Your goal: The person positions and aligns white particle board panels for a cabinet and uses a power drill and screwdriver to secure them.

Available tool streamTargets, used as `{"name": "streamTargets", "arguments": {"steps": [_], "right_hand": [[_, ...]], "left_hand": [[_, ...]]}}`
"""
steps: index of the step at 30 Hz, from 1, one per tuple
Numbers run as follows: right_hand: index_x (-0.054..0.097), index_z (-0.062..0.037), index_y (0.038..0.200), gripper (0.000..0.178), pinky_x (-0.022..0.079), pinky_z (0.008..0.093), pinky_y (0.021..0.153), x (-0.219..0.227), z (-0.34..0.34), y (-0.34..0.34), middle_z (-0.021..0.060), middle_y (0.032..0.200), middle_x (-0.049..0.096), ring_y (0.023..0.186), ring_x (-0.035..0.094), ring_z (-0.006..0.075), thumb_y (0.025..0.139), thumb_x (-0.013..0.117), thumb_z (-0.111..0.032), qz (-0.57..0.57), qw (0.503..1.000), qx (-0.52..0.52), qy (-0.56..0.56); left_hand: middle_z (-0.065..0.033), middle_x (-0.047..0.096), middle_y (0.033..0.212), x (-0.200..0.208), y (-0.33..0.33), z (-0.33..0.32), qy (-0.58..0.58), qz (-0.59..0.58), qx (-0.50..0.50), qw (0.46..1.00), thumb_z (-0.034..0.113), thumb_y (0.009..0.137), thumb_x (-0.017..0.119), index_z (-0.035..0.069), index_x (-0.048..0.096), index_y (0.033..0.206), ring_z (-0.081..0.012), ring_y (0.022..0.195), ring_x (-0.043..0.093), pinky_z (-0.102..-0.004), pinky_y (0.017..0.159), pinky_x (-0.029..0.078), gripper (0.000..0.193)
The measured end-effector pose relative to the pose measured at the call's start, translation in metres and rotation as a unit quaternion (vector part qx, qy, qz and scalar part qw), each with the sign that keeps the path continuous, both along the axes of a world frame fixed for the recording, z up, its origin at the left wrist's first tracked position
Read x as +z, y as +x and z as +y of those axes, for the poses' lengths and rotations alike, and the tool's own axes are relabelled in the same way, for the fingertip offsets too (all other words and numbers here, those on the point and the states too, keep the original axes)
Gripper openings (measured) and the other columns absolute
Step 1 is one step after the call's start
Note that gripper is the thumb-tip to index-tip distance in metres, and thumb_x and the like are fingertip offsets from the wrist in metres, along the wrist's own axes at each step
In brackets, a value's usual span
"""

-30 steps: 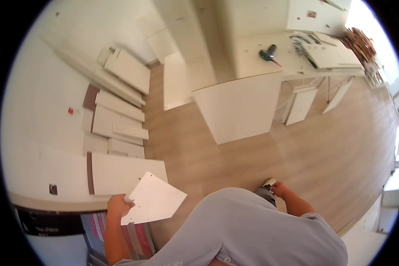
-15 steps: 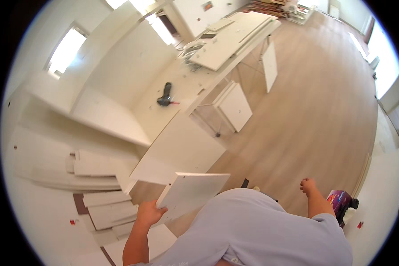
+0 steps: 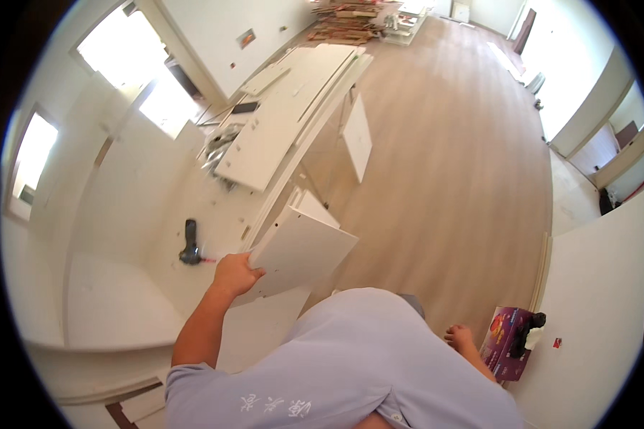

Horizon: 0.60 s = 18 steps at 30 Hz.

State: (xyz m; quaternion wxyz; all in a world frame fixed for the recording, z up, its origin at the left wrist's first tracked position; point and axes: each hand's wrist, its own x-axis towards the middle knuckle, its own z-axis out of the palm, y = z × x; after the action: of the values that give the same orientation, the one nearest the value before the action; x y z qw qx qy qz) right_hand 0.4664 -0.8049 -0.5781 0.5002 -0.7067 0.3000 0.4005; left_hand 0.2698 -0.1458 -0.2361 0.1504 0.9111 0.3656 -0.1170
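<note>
My left hand [image 3: 237, 274] grips the edge of a white rectangular panel [image 3: 306, 247], thumb on its broad face. The panel is tilted and held off the floor in front of me, with small dark holes near its edge. Beside my left hand, a black power drill [image 3: 189, 243] with a red tip lies on a large white board surface [image 3: 166, 268]. My right hand [image 3: 459, 335] hangs low at my right side, fingers loosely bent and slightly apart, with nothing seen in it. Nearest to it is a purple cardboard box [image 3: 504, 344] with a black object [image 3: 527, 334] on top.
Long white boards [image 3: 293, 100] lie stacked on a work surface ahead left, with a crumpled clear plastic bag [image 3: 222, 146]. A white panel [image 3: 358, 138] leans beneath its side. Flattened cardboard [image 3: 345, 21] is piled at the far end. Wood-look floor [image 3: 444, 164] runs ahead to the right.
My view has turned right and moved forward. The panel in my left hand is now higher and nearer the work surface. My right hand has swung back and lower, beside the box.
</note>
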Motion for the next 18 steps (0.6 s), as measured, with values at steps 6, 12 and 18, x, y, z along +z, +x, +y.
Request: {"name": "streamTargets", "arguments": {"steps": [6, 12, 18], "right_hand": [[0.066, -0.0007, 0.108, 0.021, 0.051, 0.0356, 0.054, 0.03, 0.058, 0.048, 0.012, 0.093, 0.071, 0.071, 0.07, 0.0246, 0.096, 0.062, -0.018, -0.043, 0.997, 0.04, -0.041], [0.065, -0.0008, 0.105, 0.021, 0.051, 0.0366, 0.055, -0.027, 0.063, 0.172, 0.0121, 0.092, 0.07, 0.071, 0.069, 0.0249, 0.097, 0.061, -0.019, -0.118, 0.89, 0.415, -0.149], [0.064, -0.0011, 0.101, 0.02, 0.051, 0.0377, 0.055, -0.048, 0.113, 0.456, 0.0119, 0.09, 0.069, 0.07, 0.068, 0.0251, 0.097, 0.06, -0.021, -0.05, 0.924, 0.349, -0.15]], "left_hand": [[-0.0191, 0.075, 0.095, -0.009, 0.111, 0.065, 0.012, -0.001, -0.037, 0.999, 0.037, 0.078, 0.08, 0.008, 0.076, 0.103, -0.0389, 0.095, 0.07, -0.0475, 0.086, 0.055, 0.038], [-0.0186, 0.075, 0.098, -0.008, 0.182, 0.1, -0.007, 0.032, 0.045, 0.998, 0.034, 0.077, 0.082, 0.013, 0.077, 0.108, -0.0383, 0.096, 0.07, -0.0459, 0.085, 0.055, 0.038], [-0.0144, 0.075, 0.101, -0.019, 0.184, 0.124, -0.018, 0.052, 0.134, 0.989, 0.039, 0.081, 0.079, 0.016, 0.077, 0.107, -0.036, 0.098, 0.07, -0.0473, 0.084, 0.054, 0.035]]}}
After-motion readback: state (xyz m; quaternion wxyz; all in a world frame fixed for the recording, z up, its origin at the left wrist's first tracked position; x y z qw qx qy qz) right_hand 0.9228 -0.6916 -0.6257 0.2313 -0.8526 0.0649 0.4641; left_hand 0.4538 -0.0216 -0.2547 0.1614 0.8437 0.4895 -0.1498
